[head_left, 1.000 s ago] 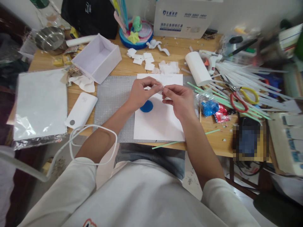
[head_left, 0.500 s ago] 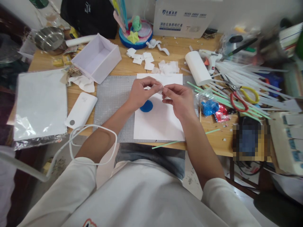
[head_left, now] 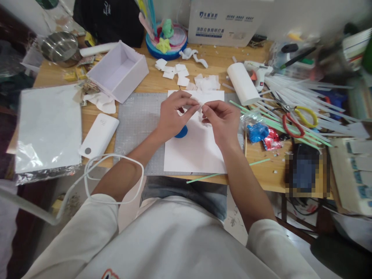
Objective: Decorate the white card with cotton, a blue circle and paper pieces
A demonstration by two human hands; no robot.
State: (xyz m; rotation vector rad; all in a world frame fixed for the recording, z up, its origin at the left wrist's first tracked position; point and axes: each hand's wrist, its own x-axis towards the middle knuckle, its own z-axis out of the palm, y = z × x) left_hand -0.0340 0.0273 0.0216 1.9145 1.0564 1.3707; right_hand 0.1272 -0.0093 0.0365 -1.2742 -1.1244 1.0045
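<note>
Above a white sheet [head_left: 194,155], my left hand [head_left: 174,114] and my right hand [head_left: 222,120] meet fingertip to fingertip. Each pinches with thumb and index finger. A small, thin white scrap [head_left: 200,112], perhaps paper or tissue, shows between the fingertips by my right hand; its outline blends with the sheet. What my left fingertips hold, if anything, is too small to make out. Partly under my left hand, a flat blue disc [head_left: 181,133] lies on the sheet. The sheet rests on a grey cutting mat [head_left: 139,116].
White paper squares [head_left: 183,81] and a white roll [head_left: 243,83] lie beyond the sheet. To the right are a glue gun [head_left: 260,73], scissors [head_left: 293,124] and many straws [head_left: 314,97]. A power bank [head_left: 100,135], its cable [head_left: 142,182] and an open box [head_left: 124,73] are left.
The fingertips of my two hands have drawn slightly apart. My right hand has turned a little, and more of the white scrap shows. My left hand covers slightly more of the blue disc.
</note>
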